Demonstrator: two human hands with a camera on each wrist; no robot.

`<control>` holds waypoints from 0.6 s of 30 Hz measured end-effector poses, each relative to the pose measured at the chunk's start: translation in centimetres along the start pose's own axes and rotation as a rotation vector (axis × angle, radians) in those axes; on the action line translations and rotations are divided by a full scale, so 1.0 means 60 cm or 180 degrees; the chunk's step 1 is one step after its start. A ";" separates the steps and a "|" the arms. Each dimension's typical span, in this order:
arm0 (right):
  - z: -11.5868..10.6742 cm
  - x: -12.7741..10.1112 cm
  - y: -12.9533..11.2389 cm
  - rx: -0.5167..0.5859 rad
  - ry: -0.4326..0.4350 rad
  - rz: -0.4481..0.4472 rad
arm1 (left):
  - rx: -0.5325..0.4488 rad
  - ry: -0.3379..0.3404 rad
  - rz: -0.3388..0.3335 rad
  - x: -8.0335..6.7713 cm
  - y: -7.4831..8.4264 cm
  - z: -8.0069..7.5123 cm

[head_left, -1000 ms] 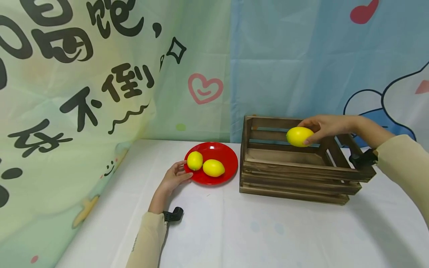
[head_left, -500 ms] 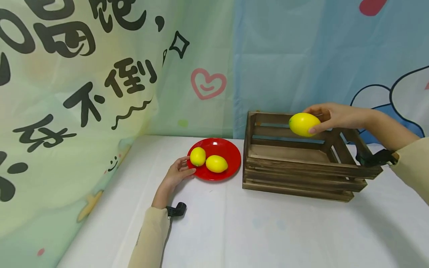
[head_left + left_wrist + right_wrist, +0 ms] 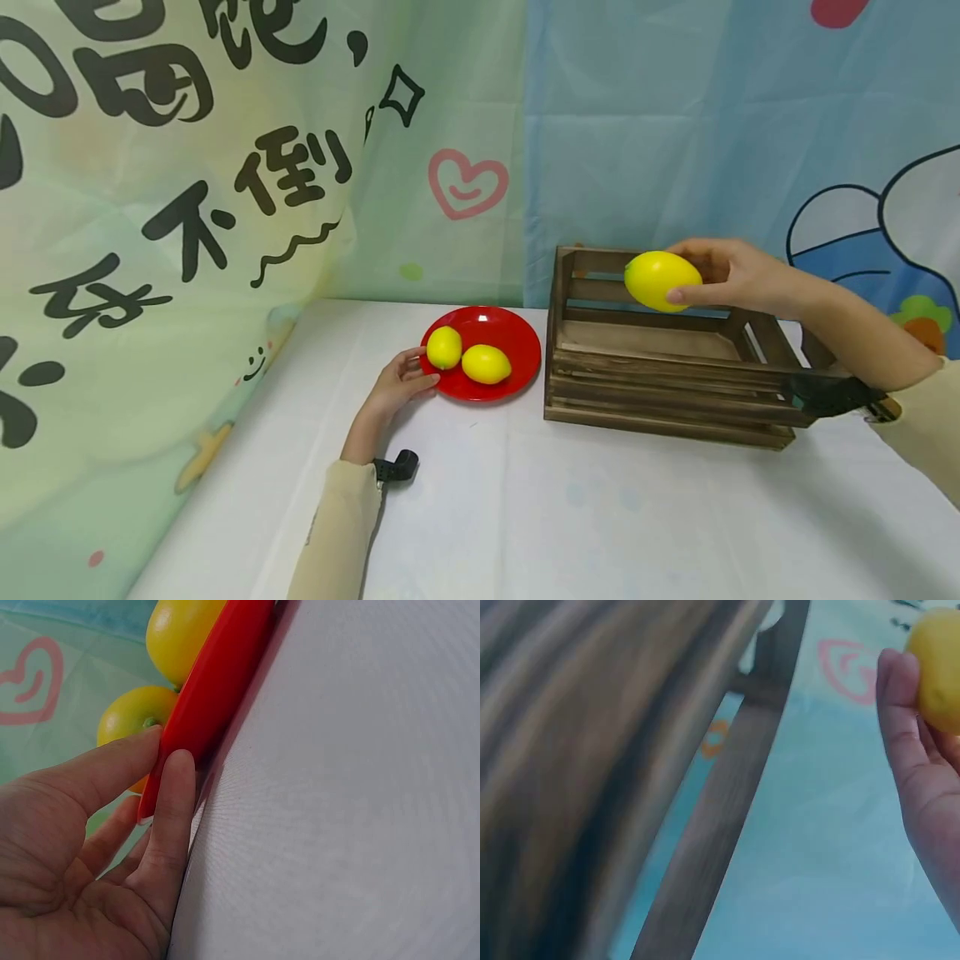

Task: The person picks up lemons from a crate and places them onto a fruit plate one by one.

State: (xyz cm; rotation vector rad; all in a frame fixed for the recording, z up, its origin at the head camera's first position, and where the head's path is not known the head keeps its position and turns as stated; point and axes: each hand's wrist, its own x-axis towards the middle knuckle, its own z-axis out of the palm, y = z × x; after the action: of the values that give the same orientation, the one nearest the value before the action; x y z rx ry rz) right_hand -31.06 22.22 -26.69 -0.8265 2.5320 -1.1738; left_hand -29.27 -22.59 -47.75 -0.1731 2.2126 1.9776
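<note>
Right hand (image 3: 738, 271) grip around lemon (image 3: 662, 281) above crate (image 3: 675, 379) — left hand (image 3: 397, 390) fingers straight against plate (image 3: 517, 367).

Right wrist view: the wooden crate (image 3: 615, 750) is motion-blurred, its slats smeared into streaks; the held lemon (image 3: 937, 667) is cut off by the top and right edges, and only part of the right hand (image 3: 922, 787) shows. Left wrist view: the red plate (image 3: 214, 682) appears edge-on, hiding its surface and the lower parts of the two lemons (image 3: 135, 720); the left hand (image 3: 90, 855) is cropped at the bottom-left corner. Head view: the crate's far wall is partly hidden behind the held lemon.
</note>
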 end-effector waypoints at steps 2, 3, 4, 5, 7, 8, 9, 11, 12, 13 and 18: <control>0.009 -0.006 -0.006 0.0058 0.0003 -0.0042 | -0.0005 0.0007 0.0008 0.002 0.000 0.000; 0.012 -0.008 -0.009 0.0081 -0.0002 -0.0070 | 0.0002 0.0011 0.0019 0.003 0.000 0.000; 0.016 -0.011 -0.011 0.0102 -0.0009 -0.0088 | 0.0005 0.0015 0.0026 0.004 0.000 0.000; 0.020 -0.013 -0.012 0.0128 -0.0022 -0.0119 | 0.0007 0.0018 0.0035 0.005 0.000 0.000; 0.029 -0.016 -0.015 0.0120 0.0006 -0.0175 | -0.0004 0.0028 0.0023 0.005 0.000 0.000; 0.034 -0.018 -0.017 0.0111 0.0025 -0.0195 | -0.0001 0.0029 0.0020 0.004 0.000 0.000; 0.039 -0.020 -0.019 0.0100 0.0065 -0.0195 | 0.0005 0.0035 0.0008 0.003 0.000 0.000; 0.050 -0.023 -0.023 0.0109 0.0153 -0.0201 | 0.0009 0.0051 -0.0016 0.001 0.001 0.001; 0.056 -0.024 -0.026 0.0112 0.0203 -0.0206 | 0.0012 0.0056 -0.0025 0.000 0.001 0.001; 0.063 -0.026 -0.029 0.0137 0.0240 -0.0192 | 0.0014 0.0058 -0.0029 -0.001 0.001 0.001; 0.100 -0.031 -0.040 0.0249 0.0312 -0.0172 | -0.0027 0.0065 -0.0047 -0.005 0.001 0.003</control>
State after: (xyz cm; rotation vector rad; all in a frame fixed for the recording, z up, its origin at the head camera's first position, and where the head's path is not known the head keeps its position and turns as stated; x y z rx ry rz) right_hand -26.07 18.30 -28.82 -0.8428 2.5367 -1.3529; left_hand -29.01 -22.41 -47.64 -0.2109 2.2092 1.9867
